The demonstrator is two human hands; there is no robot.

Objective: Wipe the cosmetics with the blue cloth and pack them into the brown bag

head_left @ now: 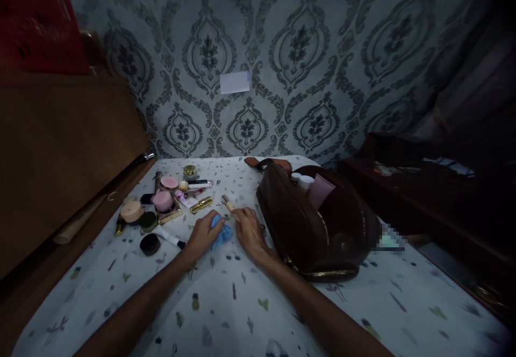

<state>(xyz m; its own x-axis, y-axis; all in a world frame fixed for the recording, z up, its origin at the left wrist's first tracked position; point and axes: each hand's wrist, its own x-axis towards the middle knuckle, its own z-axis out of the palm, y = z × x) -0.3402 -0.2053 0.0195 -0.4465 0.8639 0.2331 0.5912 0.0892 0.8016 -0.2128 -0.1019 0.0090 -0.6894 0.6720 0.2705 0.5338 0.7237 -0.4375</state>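
Both my hands rest on a white patterned bed sheet (242, 303). My left hand (202, 236) is closed on a small blue cloth (221, 234) lying on the sheet. My right hand (249, 229) grips a slim gold-ended tube (228, 203) that sticks out past its fingers toward the wall. Just right of my right hand stands an open brown leather bag (306, 233) with a pink item (320, 189) and white-capped bottles (305, 181) inside.
Several cosmetics lie scattered at the left: pink jars (163, 201), a gold lipstick (201, 204), a black round compact (150, 244), tubes. A wooden board (60, 158) runs along the left edge. Patterned wallpaper is behind; dark furniture (423, 195) stands at the right.
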